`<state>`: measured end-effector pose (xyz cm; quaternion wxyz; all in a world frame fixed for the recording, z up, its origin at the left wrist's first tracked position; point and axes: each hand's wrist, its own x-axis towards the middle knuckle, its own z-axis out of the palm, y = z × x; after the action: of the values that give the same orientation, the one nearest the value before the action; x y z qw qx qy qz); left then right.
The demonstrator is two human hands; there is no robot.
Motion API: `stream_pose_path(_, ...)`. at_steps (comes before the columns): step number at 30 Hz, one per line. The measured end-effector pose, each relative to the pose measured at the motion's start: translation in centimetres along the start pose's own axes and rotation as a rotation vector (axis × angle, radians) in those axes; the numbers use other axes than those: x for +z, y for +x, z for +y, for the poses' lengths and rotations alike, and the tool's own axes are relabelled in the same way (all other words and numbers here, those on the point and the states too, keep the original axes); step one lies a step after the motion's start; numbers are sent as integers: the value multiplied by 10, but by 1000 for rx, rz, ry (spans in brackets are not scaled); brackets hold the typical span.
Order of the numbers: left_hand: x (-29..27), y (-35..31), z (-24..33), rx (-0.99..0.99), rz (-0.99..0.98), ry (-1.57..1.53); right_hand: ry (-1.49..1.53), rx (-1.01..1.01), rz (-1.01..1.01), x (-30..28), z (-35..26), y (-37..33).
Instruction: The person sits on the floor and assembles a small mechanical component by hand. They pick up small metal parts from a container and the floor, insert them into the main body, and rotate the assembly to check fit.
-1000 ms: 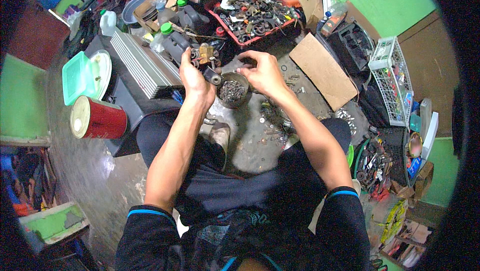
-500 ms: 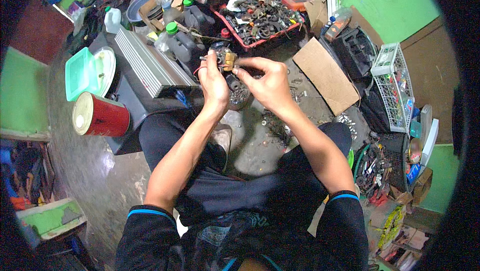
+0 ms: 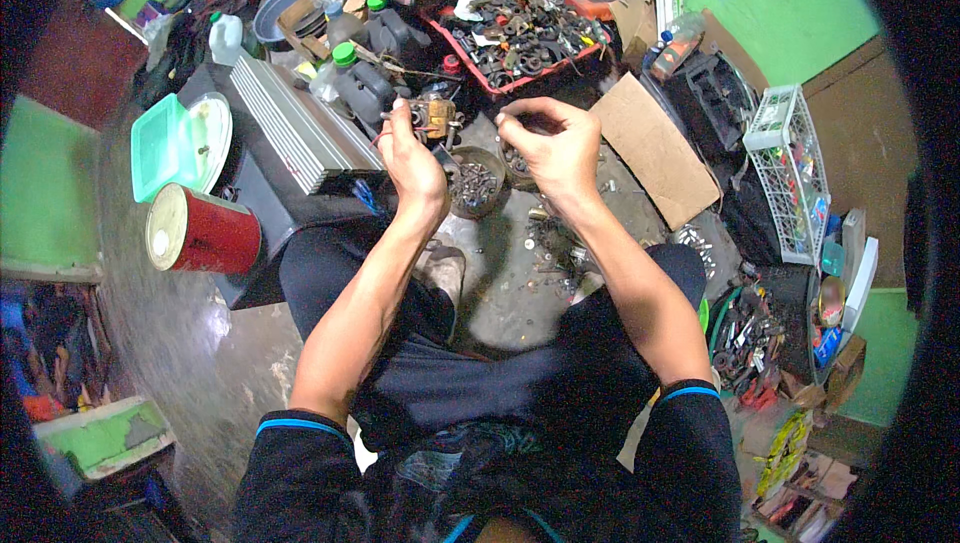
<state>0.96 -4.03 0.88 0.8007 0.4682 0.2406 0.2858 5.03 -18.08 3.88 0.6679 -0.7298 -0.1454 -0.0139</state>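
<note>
My left hand (image 3: 414, 171) is closed around a small metal assembly (image 3: 438, 117) with a yellowish-brown block and a thin red wire. The assembly sits above the fingers, and its lower side is partly hidden by them. To its right, my right hand (image 3: 562, 151) is apart from it, thumb and forefinger pinched together. Whatever lies between those fingertips is too small to name. Below and between my hands stands a round container (image 3: 458, 211) of small metal screws or bolts. A second round container (image 3: 519, 183) of small parts is partly covered by my right hand.
Ahead is a red tray (image 3: 460, 51) heaped with metal parts. Grey slatted panels (image 3: 300, 128), dark jugs (image 3: 362, 83) and a red can (image 3: 215, 231) are on the left. Flat cardboard (image 3: 655, 153) and a white crate (image 3: 785, 173) lie right. Loose hardware (image 3: 550, 253) is scattered on the floor.
My right hand has drawn away from the assembly, to the right, still pinched. My left hand has shifted slightly left with the assembly, uncovering more of the screw container.
</note>
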Motion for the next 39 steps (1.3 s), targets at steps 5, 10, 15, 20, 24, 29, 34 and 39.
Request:
stream_pose_path(5, 10, -13, 5, 99, -114, 71, 64, -19, -217, 9, 4, -7)
stream_pose_path(10, 10, -12, -7, 176, -112, 90, 80, 18, -192, 9, 9, -12)
stream_pose_path(15, 15, -19, -1, 97, -60, 142, 31, 56, -129, 14, 5, -18)
stream_pose_path(20, 10, -17, -8, -55, -98, 60, 103, 87, -21, 22, 9, -23)
stream_pose_path(24, 8, -15, -4, -72, -51, 49, -71, 83, -96, 16, 7, -20)
stream_pose_path(29, -9, 23, 24, -113, 71, -73, -196, 123, -322, -8, 9, -8)
stream_pose_path(34, -7, 19, 27, -268, -113, -219, -340, 78, -312, -10, 43, 5)
stream_pose_path(39, -7, 16, 21, -315, -213, -348, -218, 39, -238, 4, 45, 9)
